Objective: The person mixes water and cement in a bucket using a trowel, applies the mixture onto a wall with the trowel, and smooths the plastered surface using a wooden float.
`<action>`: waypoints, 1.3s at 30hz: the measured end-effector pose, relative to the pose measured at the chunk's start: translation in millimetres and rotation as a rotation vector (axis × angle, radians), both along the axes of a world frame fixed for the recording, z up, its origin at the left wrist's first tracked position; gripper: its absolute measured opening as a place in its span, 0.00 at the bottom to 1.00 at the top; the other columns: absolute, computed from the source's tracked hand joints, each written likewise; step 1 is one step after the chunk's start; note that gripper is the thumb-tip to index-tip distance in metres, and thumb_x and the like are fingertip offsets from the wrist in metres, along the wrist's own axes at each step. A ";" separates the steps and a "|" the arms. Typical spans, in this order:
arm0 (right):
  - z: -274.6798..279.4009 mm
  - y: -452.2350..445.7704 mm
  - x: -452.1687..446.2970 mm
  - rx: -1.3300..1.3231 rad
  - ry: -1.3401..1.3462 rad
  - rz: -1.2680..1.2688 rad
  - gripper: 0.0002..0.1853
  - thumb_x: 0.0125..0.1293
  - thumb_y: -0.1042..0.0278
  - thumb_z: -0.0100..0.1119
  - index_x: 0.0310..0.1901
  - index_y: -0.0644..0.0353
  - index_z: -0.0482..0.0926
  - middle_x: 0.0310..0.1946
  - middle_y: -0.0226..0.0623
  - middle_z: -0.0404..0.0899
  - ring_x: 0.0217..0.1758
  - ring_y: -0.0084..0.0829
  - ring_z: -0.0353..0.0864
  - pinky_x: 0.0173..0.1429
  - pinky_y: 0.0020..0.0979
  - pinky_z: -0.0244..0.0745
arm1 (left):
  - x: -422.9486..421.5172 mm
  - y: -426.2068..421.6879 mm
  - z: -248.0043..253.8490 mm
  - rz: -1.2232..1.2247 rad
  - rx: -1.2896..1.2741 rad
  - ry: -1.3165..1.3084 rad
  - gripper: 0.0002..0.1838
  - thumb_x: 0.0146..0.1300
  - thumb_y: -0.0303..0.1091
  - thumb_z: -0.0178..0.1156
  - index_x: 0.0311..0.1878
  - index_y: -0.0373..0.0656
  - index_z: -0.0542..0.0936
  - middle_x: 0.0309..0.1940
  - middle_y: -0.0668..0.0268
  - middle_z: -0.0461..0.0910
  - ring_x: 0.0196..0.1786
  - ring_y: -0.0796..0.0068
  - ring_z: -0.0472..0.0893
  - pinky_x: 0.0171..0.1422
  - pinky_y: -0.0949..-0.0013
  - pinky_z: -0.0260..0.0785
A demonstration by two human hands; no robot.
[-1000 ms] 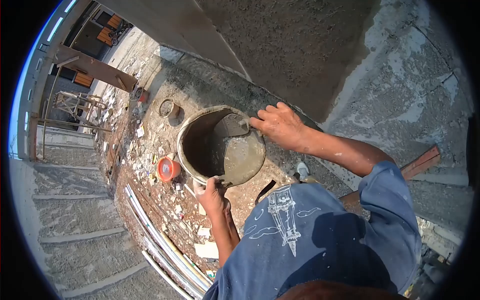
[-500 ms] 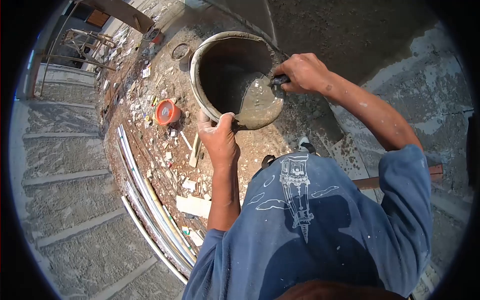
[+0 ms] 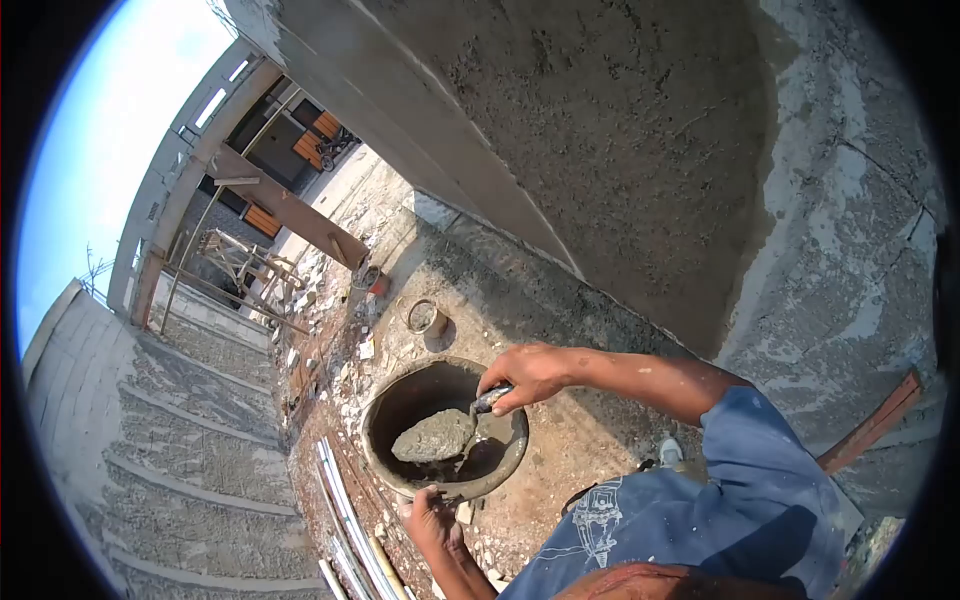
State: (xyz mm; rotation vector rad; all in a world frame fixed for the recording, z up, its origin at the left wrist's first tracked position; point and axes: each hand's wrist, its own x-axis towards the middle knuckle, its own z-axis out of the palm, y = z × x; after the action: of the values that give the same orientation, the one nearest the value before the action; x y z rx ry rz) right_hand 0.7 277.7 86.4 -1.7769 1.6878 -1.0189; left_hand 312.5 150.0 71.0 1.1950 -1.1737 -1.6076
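My right hand (image 3: 525,377) is closed around the dark handle of a trowel (image 3: 474,420). A mound of wet grey mortar (image 3: 433,437) lies on its blade, inside the mouth of a round bucket (image 3: 511,462). More wet mix shows low in the bucket around the blade. With my left hand (image 3: 430,520) I grip the bucket's near rim, thumb on top and fingers mostly hidden beneath. The bucket is tilted toward me. A wall with fresh, damp mortar (image 3: 640,150) rises just beyond my right hand.
A small bucket (image 3: 426,318) stands beyond the big one, with an orange bucket (image 3: 376,281) farther off. Pipes (image 3: 352,530) and rubble (image 3: 350,380) lie at the left. A long board (image 3: 875,425) leans at the right. A wooden trestle (image 3: 245,265) stands far left.
My view has tipped up toward the wall, so the bucket appears lower. The trowel, earlier down in the bucket, now shows its blade loaded with mortar. My left hand still grips the rim.
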 end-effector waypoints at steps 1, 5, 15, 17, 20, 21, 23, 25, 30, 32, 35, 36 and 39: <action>-24.0 -10.7 -25.2 -0.134 -0.040 0.027 0.26 0.62 0.48 0.70 0.57 0.54 0.84 0.37 0.40 0.88 0.42 0.37 0.87 0.46 0.40 0.78 | 5.4 -7.2 -4.3 0.011 0.051 -0.030 0.13 0.57 0.24 0.62 0.46 0.39 0.77 0.25 0.69 0.75 0.22 0.79 0.75 0.24 0.73 0.71; 24.9 65.6 -139.4 0.023 -0.536 -0.027 0.25 0.69 0.54 0.68 0.57 0.69 0.81 0.26 0.26 0.78 0.25 0.18 0.73 0.30 0.26 0.70 | -14.5 13.8 2.4 0.086 0.082 -0.116 0.06 0.57 0.27 0.65 0.36 0.41 0.79 0.19 0.73 0.71 0.18 0.80 0.71 0.21 0.73 0.66; 101.7 262.9 -42.4 -0.282 0.212 -1.109 0.22 0.62 0.60 0.69 0.58 0.55 0.83 0.34 0.34 0.84 0.32 0.29 0.82 0.41 0.32 0.77 | -33.9 33.9 -41.3 -0.164 -0.012 0.028 0.16 0.55 0.22 0.62 0.48 0.42 0.75 0.25 0.72 0.75 0.19 0.80 0.72 0.19 0.75 0.64; 86.7 236.4 -5.9 -0.088 0.352 -1.024 0.21 0.59 0.63 0.70 0.55 0.54 0.84 0.41 0.41 0.87 0.41 0.37 0.87 0.47 0.37 0.80 | -38.6 43.6 -41.2 -0.184 -0.004 0.078 0.17 0.54 0.21 0.62 0.48 0.42 0.75 0.26 0.71 0.75 0.20 0.80 0.73 0.20 0.75 0.65; 41.4 179.3 41.4 -0.040 0.563 -0.808 0.17 0.57 0.64 0.71 0.49 0.53 0.84 0.33 0.35 0.83 0.41 0.39 0.86 0.47 0.44 0.79 | -32.6 54.9 -32.9 -0.268 0.018 0.088 0.16 0.56 0.19 0.60 0.49 0.41 0.76 0.32 0.70 0.77 0.30 0.78 0.77 0.30 0.73 0.72; 17.3 154.9 54.3 0.004 0.743 -0.755 0.13 0.56 0.68 0.68 0.45 0.52 0.84 0.31 0.34 0.81 0.39 0.36 0.85 0.45 0.43 0.76 | -29.3 56.4 -32.7 -0.301 0.008 0.076 0.16 0.56 0.19 0.60 0.48 0.41 0.76 0.33 0.69 0.77 0.29 0.78 0.77 0.28 0.74 0.71; -22.0 117.4 87.4 0.040 0.901 -0.635 0.06 0.59 0.71 0.60 0.39 0.53 0.82 0.32 0.33 0.81 0.40 0.33 0.84 0.46 0.38 0.72 | -24.0 63.5 -30.9 -0.310 0.041 0.129 0.16 0.57 0.19 0.60 0.49 0.41 0.76 0.32 0.69 0.77 0.28 0.79 0.77 0.23 0.74 0.69; -47.8 90.1 126.3 0.010 0.969 -0.536 0.07 0.61 0.67 0.59 0.40 0.55 0.82 0.32 0.33 0.81 0.43 0.33 0.83 0.46 0.37 0.72 | -14.7 62.6 -35.3 -0.334 0.010 0.190 0.16 0.57 0.20 0.60 0.50 0.42 0.76 0.31 0.70 0.77 0.25 0.81 0.76 0.21 0.76 0.67; 14.3 73.8 151.2 -0.124 1.192 -0.575 0.07 0.61 0.68 0.59 0.41 0.56 0.80 0.29 0.29 0.76 0.36 0.27 0.79 0.41 0.32 0.67 | 19.5 44.1 -41.4 -0.335 -0.090 0.242 0.17 0.57 0.19 0.60 0.50 0.41 0.76 0.31 0.71 0.78 0.24 0.83 0.76 0.21 0.78 0.65; 13.8 64.2 143.2 -0.006 1.233 -0.527 0.05 0.56 0.68 0.61 0.33 0.57 0.83 0.28 0.35 0.81 0.36 0.33 0.84 0.42 0.33 0.71 | 31.5 44.9 -29.9 -0.347 -0.089 0.245 0.17 0.57 0.17 0.59 0.51 0.37 0.77 0.36 0.68 0.80 0.30 0.81 0.77 0.32 0.77 0.70; -5.6 50.6 140.6 0.256 0.788 -0.382 0.16 0.57 0.63 0.67 0.48 0.55 0.85 0.35 0.43 0.86 0.44 0.43 0.87 0.51 0.44 0.80 | 44.6 44.2 -25.6 -0.343 -0.154 0.249 0.15 0.57 0.17 0.59 0.49 0.35 0.78 0.38 0.67 0.80 0.34 0.82 0.78 0.40 0.77 0.72; -5.1 43.9 141.7 0.373 0.757 -0.345 0.22 0.54 0.62 0.70 0.54 0.50 0.86 0.39 0.41 0.88 0.46 0.41 0.88 0.53 0.42 0.82 | 48.8 40.4 -28.5 -0.330 -0.146 0.242 0.14 0.58 0.17 0.60 0.48 0.36 0.78 0.37 0.68 0.79 0.33 0.82 0.77 0.40 0.78 0.71; -35.1 28.3 150.6 0.342 0.536 -0.285 0.24 0.54 0.59 0.67 0.55 0.45 0.86 0.40 0.38 0.89 0.46 0.42 0.88 0.52 0.43 0.82 | 66.1 29.3 -34.8 -0.295 -0.117 0.204 0.11 0.59 0.18 0.60 0.46 0.36 0.78 0.34 0.70 0.78 0.32 0.84 0.75 0.40 0.78 0.71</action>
State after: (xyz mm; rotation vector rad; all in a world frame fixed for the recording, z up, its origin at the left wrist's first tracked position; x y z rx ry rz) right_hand 151.3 306.0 51.3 -1.6990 2.3253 -0.3201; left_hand 378.7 179.2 36.1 0.7893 -1.3349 -1.8017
